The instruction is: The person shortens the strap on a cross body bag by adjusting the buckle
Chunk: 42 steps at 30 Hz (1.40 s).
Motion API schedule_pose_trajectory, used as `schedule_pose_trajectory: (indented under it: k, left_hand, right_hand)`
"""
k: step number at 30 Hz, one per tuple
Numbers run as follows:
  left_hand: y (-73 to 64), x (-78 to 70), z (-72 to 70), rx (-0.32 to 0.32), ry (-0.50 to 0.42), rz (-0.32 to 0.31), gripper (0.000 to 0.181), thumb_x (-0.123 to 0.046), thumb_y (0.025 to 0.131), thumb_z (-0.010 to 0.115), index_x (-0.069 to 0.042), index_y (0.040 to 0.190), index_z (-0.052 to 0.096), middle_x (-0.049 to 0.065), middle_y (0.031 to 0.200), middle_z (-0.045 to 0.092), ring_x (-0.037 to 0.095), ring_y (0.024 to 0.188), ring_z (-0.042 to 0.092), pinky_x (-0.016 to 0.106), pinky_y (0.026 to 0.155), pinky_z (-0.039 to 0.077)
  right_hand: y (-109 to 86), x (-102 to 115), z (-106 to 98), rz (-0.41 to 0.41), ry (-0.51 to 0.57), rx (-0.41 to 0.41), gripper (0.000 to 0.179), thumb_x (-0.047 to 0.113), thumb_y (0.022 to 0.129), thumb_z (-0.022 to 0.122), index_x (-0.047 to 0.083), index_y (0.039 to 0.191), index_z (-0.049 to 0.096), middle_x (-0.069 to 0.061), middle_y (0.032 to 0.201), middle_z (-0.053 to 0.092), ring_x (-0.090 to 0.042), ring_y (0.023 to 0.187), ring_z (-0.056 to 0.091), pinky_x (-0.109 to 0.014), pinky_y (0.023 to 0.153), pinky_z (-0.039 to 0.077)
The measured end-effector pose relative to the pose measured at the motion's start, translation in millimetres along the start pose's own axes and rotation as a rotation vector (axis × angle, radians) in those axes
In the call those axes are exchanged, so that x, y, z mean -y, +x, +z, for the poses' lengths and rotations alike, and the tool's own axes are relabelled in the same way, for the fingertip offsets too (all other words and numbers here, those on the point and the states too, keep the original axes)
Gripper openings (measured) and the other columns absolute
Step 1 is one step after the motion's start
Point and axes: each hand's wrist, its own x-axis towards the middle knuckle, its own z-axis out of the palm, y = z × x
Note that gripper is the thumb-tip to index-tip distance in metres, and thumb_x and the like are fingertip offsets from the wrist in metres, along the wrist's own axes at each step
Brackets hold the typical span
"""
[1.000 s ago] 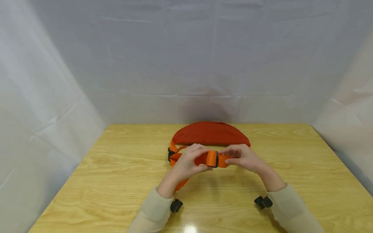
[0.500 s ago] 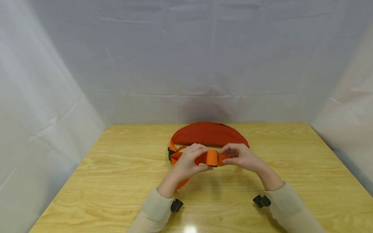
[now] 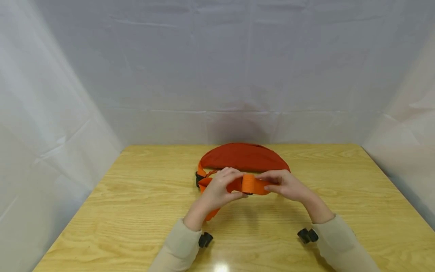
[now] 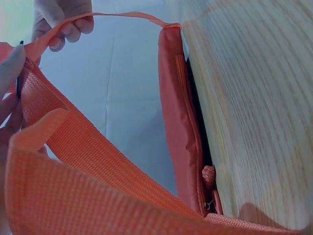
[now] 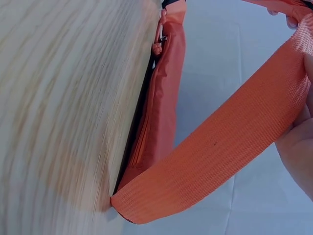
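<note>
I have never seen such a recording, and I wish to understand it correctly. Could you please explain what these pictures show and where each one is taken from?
There is no machine here: a person works with two bare hands. The wide picture comes from a camera on the head, looking forward and down. The two close, tilted pictures come from cameras on the wrists, probably the small black devices at the cuffs. On the wooden table is a red pouch, near the far edge. The left hand and the right hand hold its orange strap up between them, near a small black fitting.
</note>
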Motion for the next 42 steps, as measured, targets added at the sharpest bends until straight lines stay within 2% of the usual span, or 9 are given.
schedule_pose_trajectory:
  k: [12, 15, 19, 23, 26, 33, 42]
  left_hand:
    - [0.0, 1.1, 2.2, -0.020, 0.017, 0.028, 0.046, -0.015, 0.066, 0.078, -0.003, 0.106, 0.060, 0.004, 0.100, 0.056, 0.013, 0.090, 0.049, 0.023, 0.081, 0.041]
    - [0.6, 1.1, 1.4, -0.027, 0.028, 0.031, 0.045, -0.016, 0.066, 0.078, -0.002, 0.104, 0.060, 0.004, 0.099, 0.056, 0.015, 0.090, 0.049, 0.024, 0.080, 0.041]
    - [-0.3, 1.3, -0.2, -0.037, 0.040, 0.006, 0.045, -0.016, 0.065, 0.079, -0.001, 0.104, 0.060, 0.005, 0.099, 0.057, 0.016, 0.091, 0.050, 0.026, 0.081, 0.042]
    - [-1.2, 2.1, -1.6, -0.035, 0.033, -0.027, 0.047, -0.014, 0.065, 0.078, 0.000, 0.107, 0.060, 0.006, 0.100, 0.056, 0.017, 0.093, 0.049, 0.026, 0.082, 0.042]
    - [-1.5, 2.8, -1.9, -0.025, 0.035, -0.035, 0.048, -0.013, 0.066, 0.078, 0.000, 0.108, 0.059, 0.006, 0.101, 0.056, 0.017, 0.095, 0.049, 0.025, 0.081, 0.043]
    - [-1.2, 4.0, -0.8, -0.019, 0.017, -0.016, 0.047, -0.012, 0.066, 0.078, 0.000, 0.108, 0.059, 0.006, 0.100, 0.056, 0.017, 0.094, 0.049, 0.025, 0.082, 0.042]
    - [0.2, 3.4, 2.2, -0.017, 0.037, 0.024, 0.046, -0.015, 0.065, 0.079, -0.001, 0.106, 0.060, 0.004, 0.099, 0.057, 0.014, 0.090, 0.049, 0.022, 0.080, 0.042]
  right_hand:
    - [4.8, 2.2, 2.5, 0.025, 0.081, -0.046, 0.020, 0.003, 0.084, 0.059, -0.005, 0.102, 0.056, -0.018, 0.097, 0.057, -0.017, 0.080, 0.059, -0.032, 0.067, 0.050]
    - [5.9, 3.7, 3.4, 0.055, 0.074, -0.067, 0.021, 0.005, 0.083, 0.060, -0.004, 0.102, 0.057, -0.017, 0.096, 0.058, -0.018, 0.080, 0.059, -0.031, 0.067, 0.050]
    - [4.7, 4.1, 3.5, 0.081, 0.044, -0.042, 0.030, 0.010, 0.083, 0.062, -0.003, 0.109, 0.056, -0.015, 0.102, 0.058, -0.020, 0.088, 0.058, -0.030, 0.072, 0.049]
    - [3.2, 3.3, 1.8, 0.061, -0.016, 0.005, 0.038, 0.011, 0.082, 0.063, -0.001, 0.117, 0.052, -0.015, 0.113, 0.054, -0.023, 0.099, 0.053, -0.030, 0.080, 0.046]
    - [2.4, 2.5, 0.3, 0.028, -0.027, 0.026, 0.038, 0.006, 0.084, 0.060, -0.003, 0.119, 0.050, -0.017, 0.116, 0.052, -0.026, 0.102, 0.052, -0.031, 0.080, 0.045]
    - [1.5, 0.0, -1.1, 0.013, -0.004, 0.014, 0.029, -0.002, 0.085, 0.054, -0.003, 0.114, 0.052, -0.017, 0.108, 0.055, -0.020, 0.092, 0.055, -0.030, 0.074, 0.048]
    - [1.8, 0.0, -1.5, 0.020, 0.017, -0.013, 0.022, 0.000, 0.085, 0.055, -0.003, 0.107, 0.055, -0.017, 0.105, 0.056, -0.018, 0.086, 0.056, -0.030, 0.071, 0.049]
